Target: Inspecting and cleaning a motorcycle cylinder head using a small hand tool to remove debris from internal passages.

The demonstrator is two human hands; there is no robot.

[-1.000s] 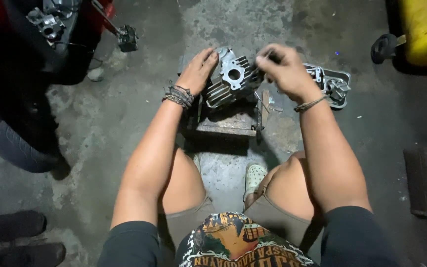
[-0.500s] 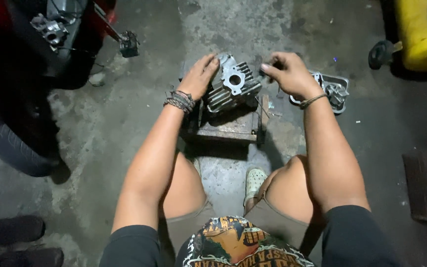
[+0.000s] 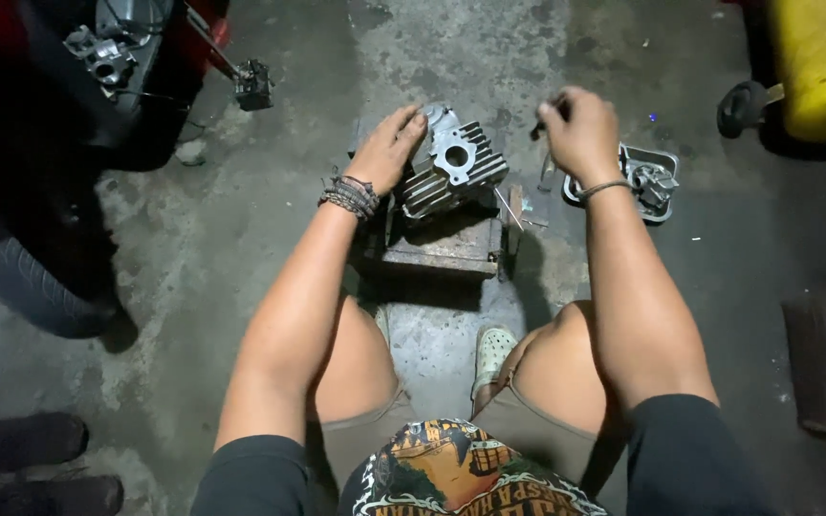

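Observation:
A finned grey metal engine cylinder head (image 3: 458, 164) rests tilted on a worn wooden block (image 3: 442, 244) on the concrete floor. My left hand (image 3: 389, 145) lies flat on the head's left side, steadying it. My right hand (image 3: 580, 129) is lifted to the right of the head, fingers closed around a small dark thin tool (image 3: 539, 124) whose tip pokes out to the left. A thin metal rod (image 3: 507, 205) leans at the block's right edge.
A small metal tray with engine parts (image 3: 644, 180) sits just right of my right wrist. A motorcycle with a black tyre (image 3: 31, 277) fills the left side. A yellow container (image 3: 819, 62) stands far right. Dark shoes (image 3: 21, 440) lie bottom left.
My right hand has lifted off the cylinder head and drawn to the right, now holding the small tool clear of it. My left hand stays on the head.

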